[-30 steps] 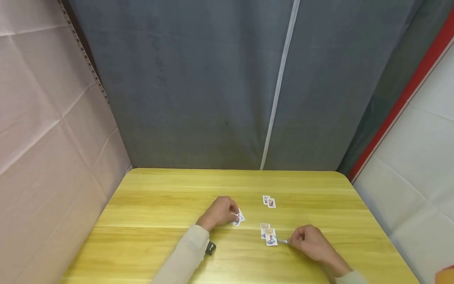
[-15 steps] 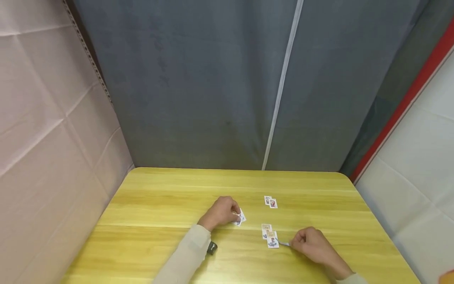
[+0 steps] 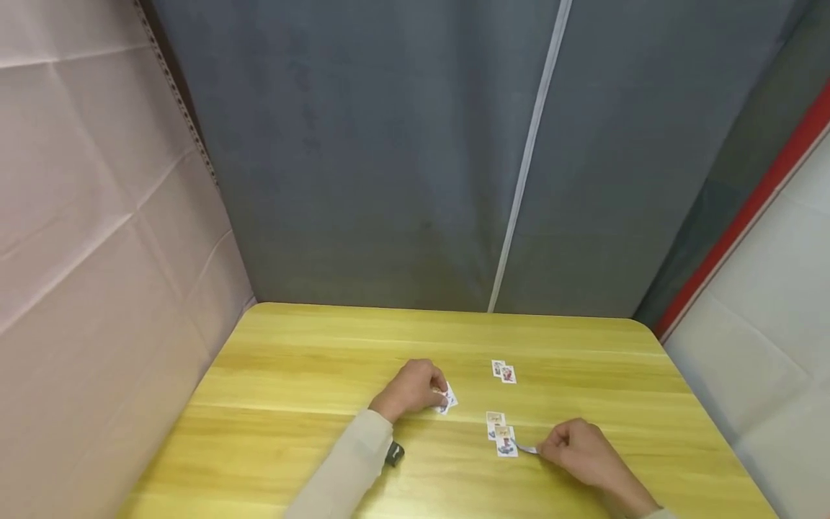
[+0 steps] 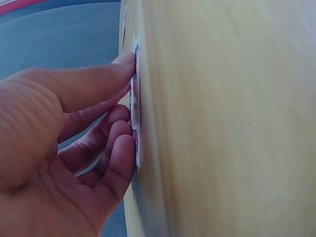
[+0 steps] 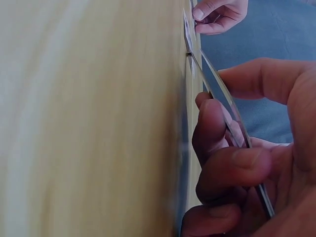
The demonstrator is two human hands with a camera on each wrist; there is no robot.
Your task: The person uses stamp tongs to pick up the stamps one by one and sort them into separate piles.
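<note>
Head view: a pale yellow wood-grain counter [image 3: 311, 404] stands against a grey fabric backdrop [image 3: 389, 158] with a white zip seam. The left hand [image 3: 415, 389] rests knuckles-up near the counter's middle, its fingers curled over a small stack of white-bordered picture cards [image 3: 447, 398] whose corner fans out past the fingertips — a hold that looks meant to pin the stack flat. To its right lies a separate pair of small picture cards [image 3: 503, 372], untouched. Nearer the person, a short overlapping column of picture cards [image 3: 501, 435] lies face up. The right hand [image 3: 577, 454] sits just beside that column and pinches one thin card [image 3: 528, 449] at its near end, the far end reaching the column's lowest card. A small black wrist-mounted device [image 3: 393, 454] shows at the cuff of the beige left sleeve [image 3: 350, 476].

Left wrist view: the thumb and fingers [image 4: 116, 153] press the card stack [image 4: 135, 106] against the counter. The fingers are together, clamped on the stack's edge; the grip appears to keep the cards squared.

Right wrist view: the thumb and curled fingers [image 5: 217, 128] clamp the single card [image 5: 224, 106], held at a shallow slant with its leading edge at the counter — by appearance, an angle suited to sliding it along the surface. The left hand [image 5: 219, 15] is visible beyond.
</note>
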